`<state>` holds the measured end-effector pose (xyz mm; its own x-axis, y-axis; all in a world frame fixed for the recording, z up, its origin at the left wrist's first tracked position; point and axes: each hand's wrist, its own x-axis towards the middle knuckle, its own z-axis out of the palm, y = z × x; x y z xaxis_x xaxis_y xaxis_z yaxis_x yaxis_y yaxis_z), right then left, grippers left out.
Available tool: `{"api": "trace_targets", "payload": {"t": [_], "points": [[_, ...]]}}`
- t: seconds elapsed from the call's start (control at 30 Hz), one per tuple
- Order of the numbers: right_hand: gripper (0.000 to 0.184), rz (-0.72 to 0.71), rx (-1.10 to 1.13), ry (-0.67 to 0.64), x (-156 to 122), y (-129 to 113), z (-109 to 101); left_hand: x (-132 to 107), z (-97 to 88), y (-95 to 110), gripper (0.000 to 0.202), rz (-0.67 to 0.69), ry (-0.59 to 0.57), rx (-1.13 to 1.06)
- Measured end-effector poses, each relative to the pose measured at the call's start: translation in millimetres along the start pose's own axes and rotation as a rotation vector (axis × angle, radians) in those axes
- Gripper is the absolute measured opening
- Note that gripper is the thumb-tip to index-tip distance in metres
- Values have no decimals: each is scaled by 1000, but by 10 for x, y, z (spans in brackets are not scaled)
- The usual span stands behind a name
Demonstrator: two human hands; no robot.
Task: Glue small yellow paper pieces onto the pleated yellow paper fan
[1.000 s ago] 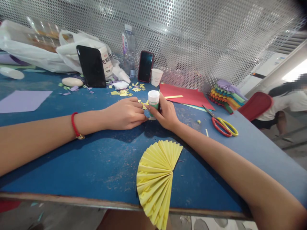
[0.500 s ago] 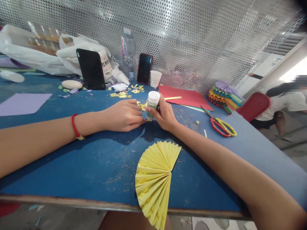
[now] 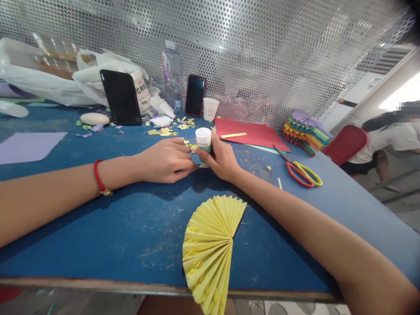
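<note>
Along the far edge of the worn blue tabletop (image 3: 108, 236), against a perforated metal screen (image 3: 249, 57), stand a clear plastic water bottle (image 3: 171, 83), a propped black phone (image 3: 120, 97), a red-cased phone (image 3: 195, 95) and a paper cup (image 3: 210, 109). Yellow paper scraps (image 3: 164, 130) lie scattered behind the hands. To the right lie red card sheets (image 3: 246, 133), red-and-yellow-handled scissors (image 3: 300, 174) and a stack of rainbow-pleated paper (image 3: 303, 135); a pleated yellow paper fan (image 3: 208, 249) overhangs the near edge. Centrally, a white-capped glue stick (image 3: 203, 144) stands upright, its green-labelled body gripped by the closed fingers of the right hand (image 3: 221, 159). The left hand (image 3: 166, 161), its fingers curled closed, lies just beside the glue stick's base; anything between them is hidden.
</note>
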<state>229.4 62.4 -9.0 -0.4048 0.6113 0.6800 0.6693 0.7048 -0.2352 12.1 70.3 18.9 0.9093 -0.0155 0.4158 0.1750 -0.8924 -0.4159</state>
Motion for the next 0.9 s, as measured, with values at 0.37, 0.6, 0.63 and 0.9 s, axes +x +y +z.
{"api": "trace_targets", "payload": {"t": [0.37, 0.6, 0.63, 0.9], "points": [[34, 141, -49, 293, -7, -22, -68, 36, -19, 37, 24, -42, 0, 110], [32, 133, 37, 348, 7, -28, -81, 102, -24, 75, 34, -28, 4, 184], [33, 139, 38, 348, 9, -27, -79, 105, -16, 73, 34, -17, 12, 189], [32, 111, -35, 408, 4, -53, -103, 110, 29, 63, 35, 30, 71, 220]]}}
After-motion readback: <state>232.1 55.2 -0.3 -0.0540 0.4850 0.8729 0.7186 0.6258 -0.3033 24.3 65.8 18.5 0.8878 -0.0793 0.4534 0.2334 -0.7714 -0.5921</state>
